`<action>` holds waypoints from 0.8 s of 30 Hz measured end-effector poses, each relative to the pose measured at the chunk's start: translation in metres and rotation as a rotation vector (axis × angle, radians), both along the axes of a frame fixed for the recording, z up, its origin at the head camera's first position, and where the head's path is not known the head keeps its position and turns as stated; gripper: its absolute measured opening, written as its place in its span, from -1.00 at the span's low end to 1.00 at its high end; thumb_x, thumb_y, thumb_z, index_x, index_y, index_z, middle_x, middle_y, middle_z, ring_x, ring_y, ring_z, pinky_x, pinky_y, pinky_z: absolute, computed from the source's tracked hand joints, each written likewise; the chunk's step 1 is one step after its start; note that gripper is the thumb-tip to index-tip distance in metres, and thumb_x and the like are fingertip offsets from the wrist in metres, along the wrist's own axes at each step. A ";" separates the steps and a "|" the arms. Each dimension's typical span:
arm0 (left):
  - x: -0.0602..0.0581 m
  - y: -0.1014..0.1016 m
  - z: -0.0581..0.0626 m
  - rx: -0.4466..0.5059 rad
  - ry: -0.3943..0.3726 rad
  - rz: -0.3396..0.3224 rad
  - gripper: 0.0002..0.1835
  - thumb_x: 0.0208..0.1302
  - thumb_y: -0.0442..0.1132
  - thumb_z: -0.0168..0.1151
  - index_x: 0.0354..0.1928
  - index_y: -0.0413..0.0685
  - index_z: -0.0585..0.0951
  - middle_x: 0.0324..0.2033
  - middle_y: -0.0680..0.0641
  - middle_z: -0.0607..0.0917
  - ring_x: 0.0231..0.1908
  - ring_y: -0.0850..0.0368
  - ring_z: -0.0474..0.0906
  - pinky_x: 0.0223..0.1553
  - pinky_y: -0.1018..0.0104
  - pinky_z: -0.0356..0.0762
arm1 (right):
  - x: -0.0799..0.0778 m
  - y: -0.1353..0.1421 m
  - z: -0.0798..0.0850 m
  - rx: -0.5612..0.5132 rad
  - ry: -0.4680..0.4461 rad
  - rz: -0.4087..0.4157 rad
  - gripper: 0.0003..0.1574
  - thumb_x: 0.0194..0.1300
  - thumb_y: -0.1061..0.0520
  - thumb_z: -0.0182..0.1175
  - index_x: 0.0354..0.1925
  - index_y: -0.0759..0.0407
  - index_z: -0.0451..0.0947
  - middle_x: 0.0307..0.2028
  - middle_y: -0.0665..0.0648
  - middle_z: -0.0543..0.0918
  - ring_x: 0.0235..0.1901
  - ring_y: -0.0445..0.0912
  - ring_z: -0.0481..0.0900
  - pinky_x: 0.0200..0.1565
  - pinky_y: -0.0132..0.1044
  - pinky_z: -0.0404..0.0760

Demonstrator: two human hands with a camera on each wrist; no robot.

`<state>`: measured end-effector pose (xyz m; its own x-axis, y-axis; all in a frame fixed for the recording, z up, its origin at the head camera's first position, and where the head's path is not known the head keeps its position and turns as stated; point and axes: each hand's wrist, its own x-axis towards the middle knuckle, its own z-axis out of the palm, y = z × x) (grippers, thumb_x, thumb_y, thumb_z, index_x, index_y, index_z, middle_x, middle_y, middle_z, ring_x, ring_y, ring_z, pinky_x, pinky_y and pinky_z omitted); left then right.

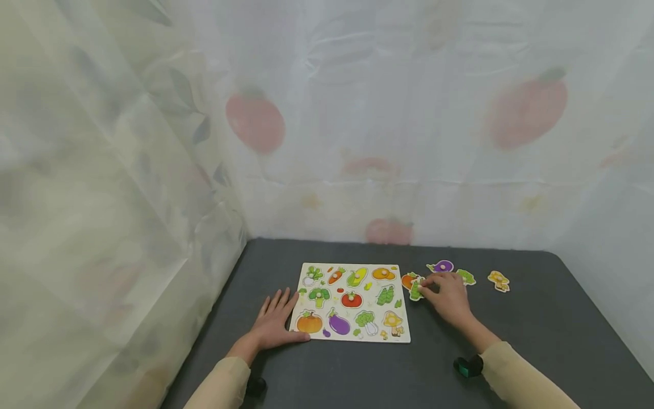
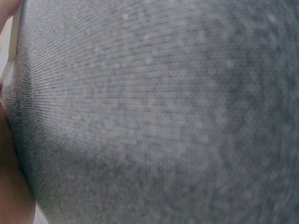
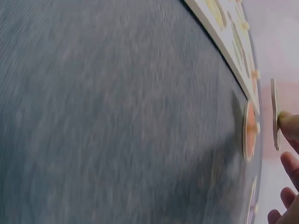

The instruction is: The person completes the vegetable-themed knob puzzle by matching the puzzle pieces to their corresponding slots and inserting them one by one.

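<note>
A white vegetable puzzle board [image 1: 352, 304] lies on the dark table, its pictures showing an eggplant, a tomato, broccoli and others. My left hand [image 1: 276, 321] rests at the board's left side with straight, spread fingers; its thumb lies along the front left corner. Just off the board's right edge, my right hand [image 1: 448, 296] pinches a green puzzle piece [image 1: 416, 291] between thumb and finger. That piece hangs above the table, edge-on in the right wrist view. Partly behind it lies an orange puzzle piece [image 1: 407, 279], whose knob shows in the right wrist view.
Behind the right hand lie a purple eggplant piece [image 1: 441, 266] and a green leafy piece [image 1: 466, 276], the latter partly covered by the hand. Farther right is a yellow mushroom piece [image 1: 499, 280]. A printed curtain [image 1: 327, 199] hangs along the table's back edge.
</note>
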<state>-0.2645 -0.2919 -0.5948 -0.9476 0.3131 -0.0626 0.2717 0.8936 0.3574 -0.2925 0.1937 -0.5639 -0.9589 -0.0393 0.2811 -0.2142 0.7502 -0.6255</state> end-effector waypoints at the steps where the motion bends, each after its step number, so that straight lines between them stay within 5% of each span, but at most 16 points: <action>1: 0.000 0.000 -0.001 -0.012 -0.005 0.004 0.38 -0.10 0.73 0.17 0.66 0.16 -0.03 0.62 -0.09 -0.08 0.60 -0.12 -0.29 0.51 -0.20 -0.43 | -0.001 -0.004 -0.001 0.001 0.002 0.005 -0.86 0.27 0.04 0.46 -0.28 0.08 0.77 0.03 0.31 0.64 0.25 0.37 0.28 0.25 0.46 0.14; 24: 0.001 0.000 0.002 0.004 0.020 -0.011 0.37 -0.07 0.71 0.19 0.66 0.09 0.01 0.62 -0.14 -0.05 0.59 -0.19 -0.26 0.49 -0.26 -0.40 | -0.002 -0.065 -0.005 0.034 -0.053 0.049 -0.90 0.27 0.01 0.47 -0.30 -0.02 0.77 0.01 0.16 0.65 0.28 0.27 0.29 0.22 0.33 0.25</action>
<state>-0.2631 -0.2915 -0.5931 -0.9453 0.3236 -0.0422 0.2885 0.8891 0.3555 -0.2943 0.1289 -0.5686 -0.9690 -0.0956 0.2279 -0.2188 0.7605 -0.6114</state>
